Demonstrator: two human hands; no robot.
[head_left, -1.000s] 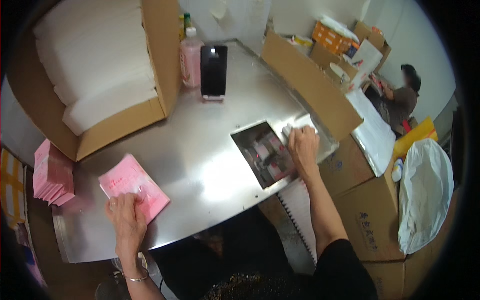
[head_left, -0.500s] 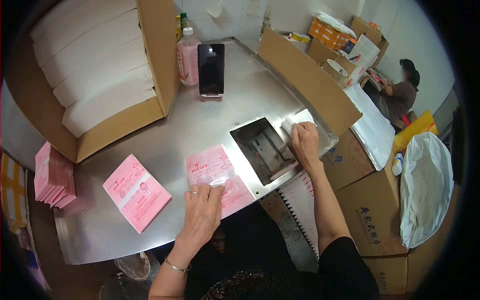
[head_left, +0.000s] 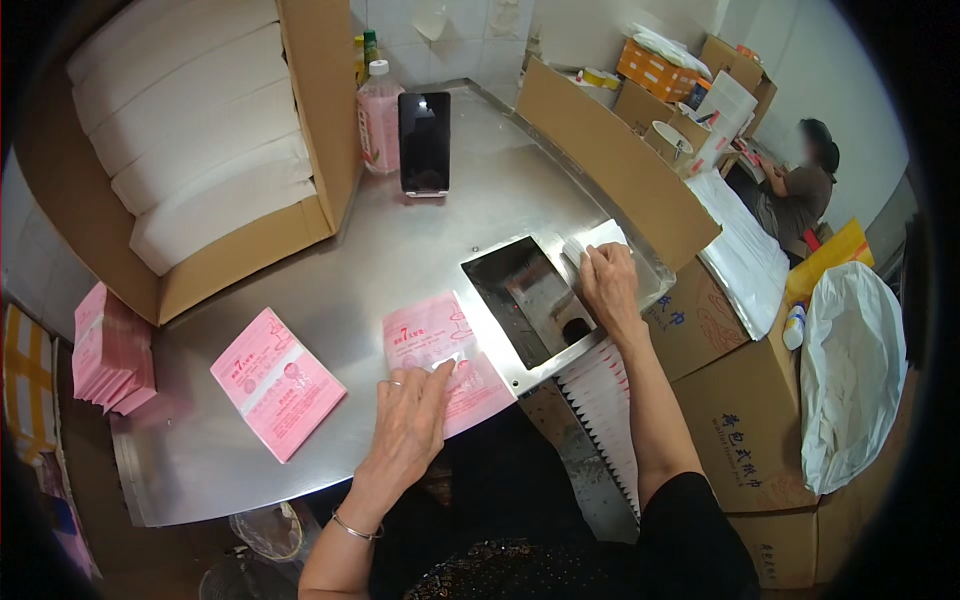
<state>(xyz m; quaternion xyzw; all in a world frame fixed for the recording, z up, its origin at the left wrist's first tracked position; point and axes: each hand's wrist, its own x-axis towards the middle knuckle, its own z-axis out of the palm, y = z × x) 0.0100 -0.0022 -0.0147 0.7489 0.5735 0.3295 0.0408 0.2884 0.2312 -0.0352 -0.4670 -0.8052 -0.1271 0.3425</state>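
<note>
The left hand (head_left: 410, 420) lay with bent fingers on a pink sheet (head_left: 432, 322), pressing it flat to the table (head_left: 350, 270); whether the fingers pinched it could not be told. The sheet sat just beside the rectangular opening (head_left: 525, 300), near the table's front edge. Across the opening, the right hand (head_left: 610, 285) curled its fingers against a white wad (head_left: 573, 250), its grip unclear. A pink stack (head_left: 278, 385) with a pale band rested left of the sheet.
</note>
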